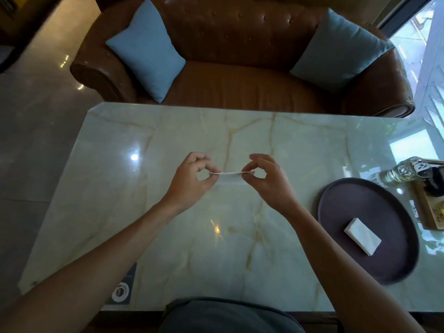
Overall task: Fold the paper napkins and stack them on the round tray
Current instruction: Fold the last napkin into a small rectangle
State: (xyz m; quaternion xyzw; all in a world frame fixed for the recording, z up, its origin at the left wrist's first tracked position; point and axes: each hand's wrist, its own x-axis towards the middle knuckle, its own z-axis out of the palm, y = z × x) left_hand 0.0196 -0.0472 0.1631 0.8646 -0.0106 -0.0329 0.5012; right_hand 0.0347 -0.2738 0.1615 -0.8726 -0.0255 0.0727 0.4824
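Pinching what seems a napkin (231, 173), both hands.

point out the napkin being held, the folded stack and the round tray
held napkin (231, 173), head view, middle of its thin edge between the hands
folded stack (362, 236), head view, top face
round tray (348, 198), head view, bare dark surface

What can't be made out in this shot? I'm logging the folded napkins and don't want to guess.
- Napkin pinched between left hand and right hand: seen edge-on in the head view, so its folds cannot be read.
- Stack on the round tray: layers too small to count.
- Glass bottle and wooden box: cut off by the right edge.
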